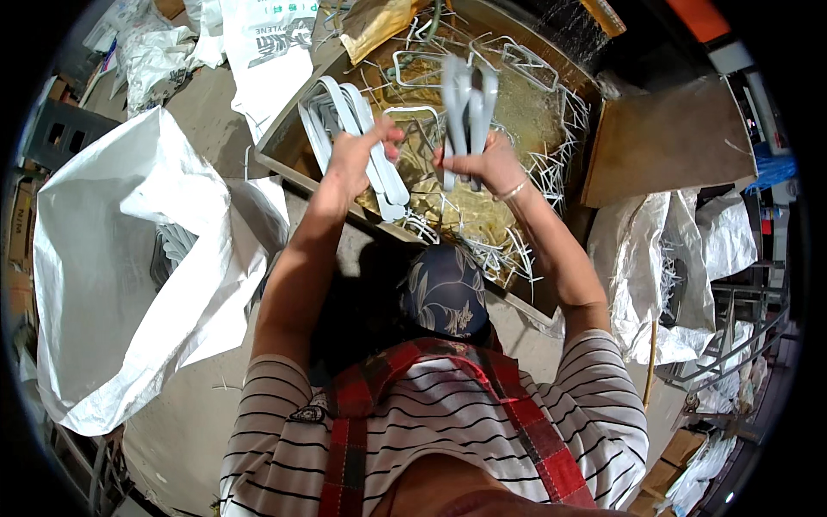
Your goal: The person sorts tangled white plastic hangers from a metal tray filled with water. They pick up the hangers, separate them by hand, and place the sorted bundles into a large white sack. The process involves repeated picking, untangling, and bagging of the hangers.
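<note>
My left hand (351, 162) reaches across a stack of long, pale grey plastic loops (391, 188) at the near left side of a basin (289, 172). Its fingers curl around the stack, and their tips show on the right of it. Above the basin's middle, my right hand (493, 165) grips a bundle of similar grey loops (465, 108), held upright and blurred by motion. Yellowish water fills the basin, with many thin white plastic strips (551, 172) and bent white frames (422, 69) lying in it.
A large open white sack (95, 258) stands at left with grey loops (175, 246) inside. Another white sack (633, 250) stands at right, below a brown board (668, 142) beside the basin. Flattened white sacks (267, 60) and a yellow bag (375, 30) lie at the far side.
</note>
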Available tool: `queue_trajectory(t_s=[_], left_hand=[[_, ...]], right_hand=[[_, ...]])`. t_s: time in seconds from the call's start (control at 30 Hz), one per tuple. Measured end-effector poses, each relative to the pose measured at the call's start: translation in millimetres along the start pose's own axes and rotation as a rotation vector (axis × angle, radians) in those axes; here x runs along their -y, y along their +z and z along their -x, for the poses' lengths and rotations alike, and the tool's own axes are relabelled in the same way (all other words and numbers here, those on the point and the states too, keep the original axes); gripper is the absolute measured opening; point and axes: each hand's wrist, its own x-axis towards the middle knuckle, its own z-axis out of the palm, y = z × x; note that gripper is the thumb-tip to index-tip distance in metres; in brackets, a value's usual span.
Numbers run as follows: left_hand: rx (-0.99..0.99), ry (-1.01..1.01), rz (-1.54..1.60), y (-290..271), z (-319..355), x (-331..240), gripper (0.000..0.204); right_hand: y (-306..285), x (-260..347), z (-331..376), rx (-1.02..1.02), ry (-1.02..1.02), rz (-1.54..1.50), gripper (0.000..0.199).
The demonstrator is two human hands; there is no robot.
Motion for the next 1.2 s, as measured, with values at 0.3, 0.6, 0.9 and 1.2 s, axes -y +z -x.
queue_trajectory(t_s=[0.3, 0.6, 0.9, 1.2], left_hand=[[0.154, -0.075, 0.36, -16.9, -5.1, -11.1, 0.046], [0.01, 0.028, 0.167, 3.3, 25.5, -45.5, 0.037], [0.831, 0.102, 0.754, -16.9, 11.0, -26.0, 0.056], [0.234, 0.415, -0.226, -25.2, 52.9, -43.5, 0.043]], right_hand=[[15.5, -45.3, -4.5, 0.792, -0.127, 0.639, 0.034], [-18.6, -34.9, -35.1, -0.166, -0.339, 0.638, 0.079], [35.1, -73.8, -61.2, 0.391, 0.286, -0.803, 0.034], [17.9, -8.3, -33.9, -0.236, -0.033, 0.03, 0.014]])
